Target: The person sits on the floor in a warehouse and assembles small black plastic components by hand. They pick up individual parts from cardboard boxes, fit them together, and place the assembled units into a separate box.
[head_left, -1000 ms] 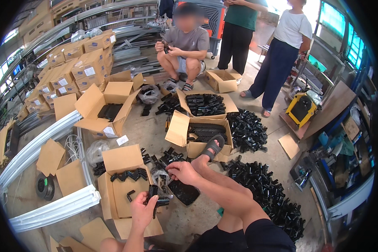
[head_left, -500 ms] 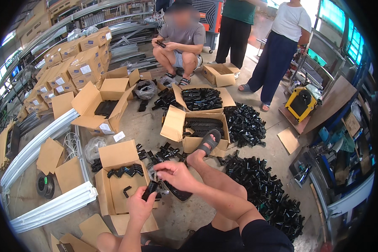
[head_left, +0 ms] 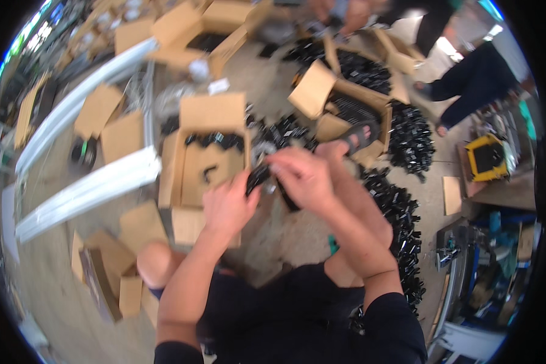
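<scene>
My left hand [head_left: 225, 203] is closed around a short black plastic fitting [head_left: 258, 177], held tilted above the floor. My right hand [head_left: 303, 176] has come to the fitting's far end, its fingers bent together in a pinch. Motion blur hides what, if anything, is between those fingertips. Just left of the hands stands an open cardboard box [head_left: 171, 167]. Along its far wall lies a row of black fittings [head_left: 215, 141], and one small L-shaped black piece [head_left: 209, 173] lies apart on its bottom.
Loose black parts heap up right of my leg [head_left: 400, 209]. Beyond my sandalled foot [head_left: 363, 136] stands an open carton [head_left: 379, 106] of ribbed black parts. White wrapped profiles [head_left: 91, 191] lie at left. Other people's legs [head_left: 476, 79] show at the far right.
The view has tipped downward, so the scene sits higher. My right hand has come down from above to the end of the fitting. The left hand keeps its grip.
</scene>
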`<state>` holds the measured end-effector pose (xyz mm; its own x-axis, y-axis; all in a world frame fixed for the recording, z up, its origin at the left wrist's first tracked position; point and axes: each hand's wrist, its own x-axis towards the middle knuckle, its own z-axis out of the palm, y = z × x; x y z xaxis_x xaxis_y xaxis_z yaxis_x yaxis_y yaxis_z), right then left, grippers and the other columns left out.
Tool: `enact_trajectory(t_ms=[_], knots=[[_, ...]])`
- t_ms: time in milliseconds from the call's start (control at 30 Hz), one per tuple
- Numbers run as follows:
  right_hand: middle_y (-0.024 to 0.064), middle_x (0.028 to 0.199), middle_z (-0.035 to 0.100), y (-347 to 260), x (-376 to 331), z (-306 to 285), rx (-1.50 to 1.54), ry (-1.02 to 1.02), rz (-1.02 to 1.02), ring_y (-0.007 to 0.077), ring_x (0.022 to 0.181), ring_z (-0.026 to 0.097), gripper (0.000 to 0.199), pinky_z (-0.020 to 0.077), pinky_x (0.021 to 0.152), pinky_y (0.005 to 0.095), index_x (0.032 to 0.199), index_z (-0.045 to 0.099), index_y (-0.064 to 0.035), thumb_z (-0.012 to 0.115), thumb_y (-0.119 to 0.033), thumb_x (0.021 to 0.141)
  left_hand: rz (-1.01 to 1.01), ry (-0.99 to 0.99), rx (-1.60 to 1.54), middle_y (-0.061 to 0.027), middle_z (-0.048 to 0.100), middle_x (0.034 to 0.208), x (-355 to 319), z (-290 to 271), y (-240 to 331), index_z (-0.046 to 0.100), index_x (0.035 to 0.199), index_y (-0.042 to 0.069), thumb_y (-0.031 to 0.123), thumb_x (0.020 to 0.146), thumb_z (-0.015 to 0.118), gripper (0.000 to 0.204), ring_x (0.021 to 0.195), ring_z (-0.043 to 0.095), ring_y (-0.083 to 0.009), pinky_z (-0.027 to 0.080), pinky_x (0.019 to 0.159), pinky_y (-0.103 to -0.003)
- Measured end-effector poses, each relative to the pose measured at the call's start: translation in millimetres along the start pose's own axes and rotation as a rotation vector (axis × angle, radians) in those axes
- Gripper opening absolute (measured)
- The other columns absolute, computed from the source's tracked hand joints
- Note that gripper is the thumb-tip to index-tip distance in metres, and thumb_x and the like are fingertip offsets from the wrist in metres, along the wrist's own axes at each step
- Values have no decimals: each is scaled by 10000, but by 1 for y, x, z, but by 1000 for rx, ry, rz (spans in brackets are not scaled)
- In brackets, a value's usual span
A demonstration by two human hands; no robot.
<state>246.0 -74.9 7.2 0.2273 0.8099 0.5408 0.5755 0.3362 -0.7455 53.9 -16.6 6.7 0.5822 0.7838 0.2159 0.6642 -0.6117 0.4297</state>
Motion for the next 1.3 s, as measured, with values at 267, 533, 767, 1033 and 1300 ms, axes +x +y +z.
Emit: enact_trajectory(t_ms=[267, 533, 767, 1033, 1300], knots=[[100, 952, 724, -17, -2, 13, 66, -64, 9, 219, 805, 707, 193, 566, 699, 316, 1025, 723, -5, 743, 64, 845, 52, 49, -1, -87, 714, 803, -6, -9, -5, 655, 1057, 109, 251, 809, 814, 327, 718, 708, -312, 540, 598, -425], [102, 967, 701, -8, -9, 24, -76, -129, -203, 282, 835, 690, 236, 575, 705, 357, 1018, 709, -36, 781, 26, 802, 114, 88, 67, -59, 665, 784, -5, -7, 0, 584, 934, 82, 195, 799, 793, 274, 666, 688, -252, 543, 586, -383], [88, 955, 670, -2, -12, 33, -217, -166, -351, 282, 837, 667, 310, 564, 697, 362, 1012, 688, -24, 758, 35, 715, 87, 94, 61, -85, 701, 751, -5, -1, -4, 662, 1034, 105, 212, 749, 831, 348, 681, 703, -293, 547, 586, -410], [96, 980, 657, -2, -11, 28, -189, -123, -183, 292, 868, 665, 379, 565, 707, 344, 1130, 694, -12, 780, 12, 762, 16, 44, 58, -101, 720, 785, -5, -2, -5, 671, 1053, 107, 241, 783, 817, 335, 727, 721, -306, 556, 602, -410], [39, 1143, 695, 23, -9, 13, 850, -351, 603, 100, 1050, 650, 446, 558, 910, 268, 1335, 624, 31, 774, -46, 922, -158, -107, -514, -73, 767, 870, -2, -15, -9, 707, 1125, 62, 225, 861, 840, 337, 740, 724, -143, 548, 656, -285]])
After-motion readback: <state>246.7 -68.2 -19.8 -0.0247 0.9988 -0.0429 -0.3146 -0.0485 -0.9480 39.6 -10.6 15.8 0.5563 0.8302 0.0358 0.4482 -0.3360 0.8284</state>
